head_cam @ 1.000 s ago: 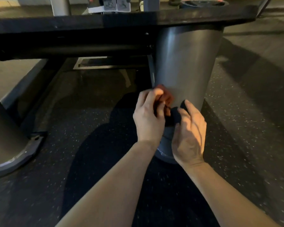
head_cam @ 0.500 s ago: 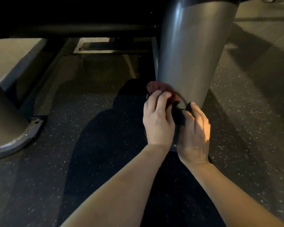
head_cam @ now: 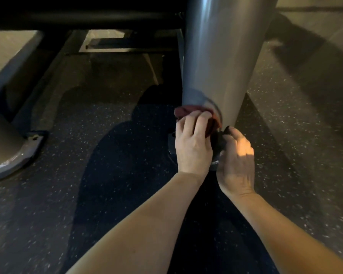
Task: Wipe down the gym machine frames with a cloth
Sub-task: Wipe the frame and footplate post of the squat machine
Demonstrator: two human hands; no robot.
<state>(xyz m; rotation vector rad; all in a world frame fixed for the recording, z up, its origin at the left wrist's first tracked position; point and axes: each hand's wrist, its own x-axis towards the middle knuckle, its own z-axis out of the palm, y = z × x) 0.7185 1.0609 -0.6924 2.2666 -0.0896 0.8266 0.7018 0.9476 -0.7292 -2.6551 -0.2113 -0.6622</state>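
Speckled rubber gym floor (head_cam: 107,175). Left hand (head_cam: 193,144) grips red cloth (head_cam: 188,111) low on grey frame column (head_cam: 222,56); right hand (head_cam: 236,161) curls beside it, contents indiscernible. Column base (head_cam: 171,143) likely remains.

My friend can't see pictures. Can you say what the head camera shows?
Two bare hands work low on a thick grey machine post: the left hand holds a red cloth against it, the right hand holds something dark beside it. Below is speckled dark floor.

Probably a gym: speckled rubber floor (head_cam: 107,175), thick machine column (head_cam: 222,56).
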